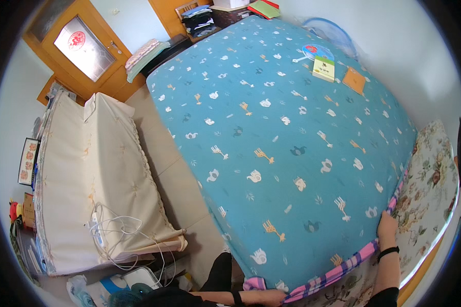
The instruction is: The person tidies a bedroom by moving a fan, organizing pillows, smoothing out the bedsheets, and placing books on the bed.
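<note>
A teal fitted sheet (292,153) with white and orange animal prints covers the bed. Along its near right side runs a strip of pink-and-purple plaid cloth (338,263). My left hand (272,297) is closed at the near edge, where the plaid strip starts. Further right, my right hand (388,225) grips the same strip near the corner, its fingers partly hidden by the cloth. A black band is on each wrist. Beyond the strip shows a floral padded bed surface (427,181).
A cream-covered piece of furniture (123,169) stands left, with white cables and a power strip (97,228). On the sheet's far right lie a fan (317,51), a green-and-white book (323,69) and an orange notebook (354,80). Folded clothes (197,20) sit on a chair.
</note>
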A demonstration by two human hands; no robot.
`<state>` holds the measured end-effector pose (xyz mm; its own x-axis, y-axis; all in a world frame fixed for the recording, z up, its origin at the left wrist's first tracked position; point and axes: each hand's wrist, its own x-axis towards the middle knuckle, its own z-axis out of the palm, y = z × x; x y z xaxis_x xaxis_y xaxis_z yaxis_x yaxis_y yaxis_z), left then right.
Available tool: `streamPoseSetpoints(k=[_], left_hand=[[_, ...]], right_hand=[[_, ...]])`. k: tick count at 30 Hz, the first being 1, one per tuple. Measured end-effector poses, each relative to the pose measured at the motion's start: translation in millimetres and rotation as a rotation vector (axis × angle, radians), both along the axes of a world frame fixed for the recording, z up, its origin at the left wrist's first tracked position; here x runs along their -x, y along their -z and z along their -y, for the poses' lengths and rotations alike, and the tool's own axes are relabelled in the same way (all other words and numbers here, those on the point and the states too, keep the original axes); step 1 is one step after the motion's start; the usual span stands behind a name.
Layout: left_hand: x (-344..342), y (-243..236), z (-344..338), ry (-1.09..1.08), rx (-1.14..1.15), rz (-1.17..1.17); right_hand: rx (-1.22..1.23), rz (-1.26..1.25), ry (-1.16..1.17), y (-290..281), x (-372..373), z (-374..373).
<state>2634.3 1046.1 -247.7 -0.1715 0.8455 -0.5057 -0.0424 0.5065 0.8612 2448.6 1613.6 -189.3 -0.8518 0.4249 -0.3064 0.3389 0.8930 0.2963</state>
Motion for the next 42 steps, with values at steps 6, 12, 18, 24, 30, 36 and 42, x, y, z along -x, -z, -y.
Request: streamPoseSetpoints(k=[6, 12, 18, 24, 30, 36, 42], left_hand=[[19.7, 48.8, 13.4, -0.008, 0.092, 0.057], [33.9, 128.5, -0.3, 0.098, 0.104, 0.057], [21.4, 187.1, -29.9, 0.335, 0.070, 0.034], [5.9, 235.4, -71.6, 0.564, -0.013, -0.004], [-16.8, 272.1, -79.0, 0.574, 0.026, 0.229], [-41.0, 245.5, -54.8, 0.589, 0.087, 0.223], [-100.2, 273.0, 14.6, 0.287, -0.059, -0.121]], right_hand=[[-0.140, 0.198, 0.141, 99.2, -27.9, -3.1], [-0.328, 0.267, 0.263, 233.9, -44.0, -60.2], [-0.376, 0.242, 0.081, 319.9, -77.6, -83.2], [-0.414, 0.306, 0.166, 377.3, -61.1, -107.4], [-0.503, 0.320, 0.029, 394.8, -36.8, -100.1], [-0.366, 0.215, 0.257, 355.5, -47.8, -51.9], [0.069, -0.219, 0.351, 365.1, -86.6, 197.8]])
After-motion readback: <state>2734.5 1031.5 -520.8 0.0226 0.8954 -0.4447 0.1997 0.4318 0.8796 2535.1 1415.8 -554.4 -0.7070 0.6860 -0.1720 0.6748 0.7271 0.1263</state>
